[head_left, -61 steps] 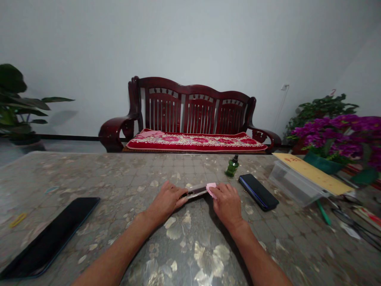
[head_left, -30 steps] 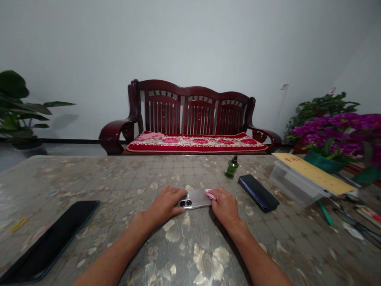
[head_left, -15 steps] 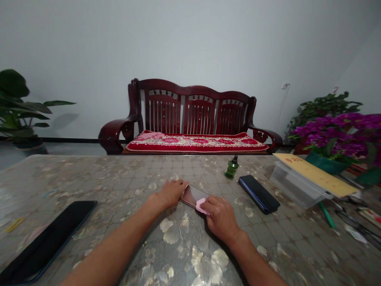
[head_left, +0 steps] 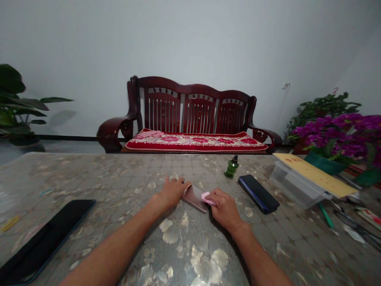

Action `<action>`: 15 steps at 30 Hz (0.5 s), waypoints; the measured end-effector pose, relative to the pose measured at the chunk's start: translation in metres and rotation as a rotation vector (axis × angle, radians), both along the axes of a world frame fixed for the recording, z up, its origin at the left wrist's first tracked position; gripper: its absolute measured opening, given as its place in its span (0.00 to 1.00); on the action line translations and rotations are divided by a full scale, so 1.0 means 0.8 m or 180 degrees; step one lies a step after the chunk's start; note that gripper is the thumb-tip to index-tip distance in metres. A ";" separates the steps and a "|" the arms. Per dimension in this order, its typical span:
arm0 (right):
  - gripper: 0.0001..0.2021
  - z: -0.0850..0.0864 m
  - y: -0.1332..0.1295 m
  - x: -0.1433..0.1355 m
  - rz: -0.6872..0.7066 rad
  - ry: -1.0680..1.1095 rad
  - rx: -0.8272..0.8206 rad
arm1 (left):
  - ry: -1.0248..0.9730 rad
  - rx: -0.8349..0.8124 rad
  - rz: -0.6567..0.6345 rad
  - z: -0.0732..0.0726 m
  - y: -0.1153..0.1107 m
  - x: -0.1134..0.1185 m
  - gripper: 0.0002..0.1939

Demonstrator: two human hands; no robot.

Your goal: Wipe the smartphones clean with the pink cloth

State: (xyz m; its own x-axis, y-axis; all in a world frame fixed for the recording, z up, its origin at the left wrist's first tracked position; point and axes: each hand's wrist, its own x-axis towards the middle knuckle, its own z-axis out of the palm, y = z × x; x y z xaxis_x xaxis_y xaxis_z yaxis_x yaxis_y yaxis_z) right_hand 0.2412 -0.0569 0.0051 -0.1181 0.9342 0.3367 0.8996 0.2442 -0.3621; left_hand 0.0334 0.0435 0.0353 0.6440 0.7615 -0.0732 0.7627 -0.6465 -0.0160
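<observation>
A smartphone (head_left: 194,200) with a pinkish, shiny surface lies on the table in front of me. My left hand (head_left: 172,192) grips its far left end, the fingers closed around the edge. A small folded pink cloth (head_left: 207,198) is pinched in my right hand (head_left: 224,206), over the right end of the phone. My right fingertips are partly hidden behind the cloth. Right of that hand lies a dark phone (head_left: 258,193), and behind it stands a green spray bottle (head_left: 231,167).
A black tablet (head_left: 49,240) lies at the left beside a yellow item (head_left: 10,224). On the right are a clear plastic box (head_left: 297,186) topped by a yellow envelope (head_left: 315,172), a green pen (head_left: 326,215) and purple flowers (head_left: 342,129). A wooden bench (head_left: 190,107) stands beyond the table.
My right hand has shifted slightly up and to the right with the cloth, uncovering more of the phone's lower right end. My left hand stays on the phone.
</observation>
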 end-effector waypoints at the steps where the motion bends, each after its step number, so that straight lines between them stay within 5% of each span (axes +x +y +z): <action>1: 0.17 0.001 -0.005 -0.005 0.0055 0.0023 -0.0004 | -0.0122 -0.0046 -0.0070 -0.002 0.004 -0.003 0.29; 6: 0.21 0.001 -0.025 -0.035 0.0639 0.0354 -0.0216 | -0.1056 -0.0559 -0.0474 -0.026 0.029 -0.020 0.31; 8: 0.21 -0.002 -0.027 -0.042 0.0766 0.0485 -0.0275 | -0.1386 -0.0526 -0.0341 -0.035 0.031 -0.026 0.36; 15: 0.19 -0.011 -0.023 -0.050 0.0708 0.0093 0.0143 | -0.1435 -0.0152 0.0483 -0.029 -0.029 -0.040 0.23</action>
